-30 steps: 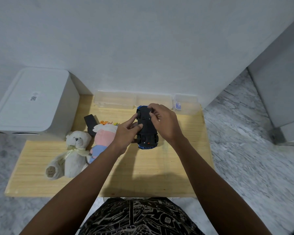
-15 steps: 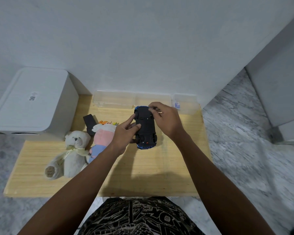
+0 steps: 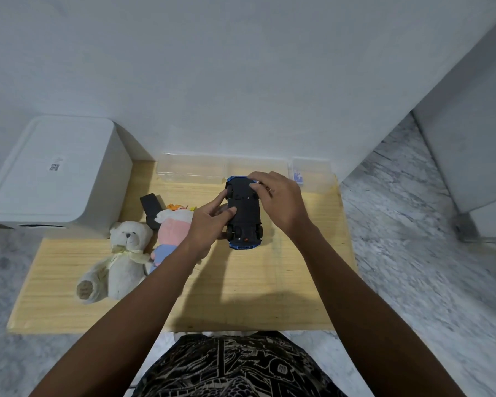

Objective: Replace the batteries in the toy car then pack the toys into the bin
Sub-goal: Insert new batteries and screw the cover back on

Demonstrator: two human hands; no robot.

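Matt black plastic toy car [image 3: 245, 213] above pale wood-grain table [image 3: 255, 282].

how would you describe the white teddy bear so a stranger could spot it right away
Start at the big white lidded bin left of the wooden table. Just in front of it lies the white teddy bear, pale ribbon at its neck. The plush beside it is pink and blue.
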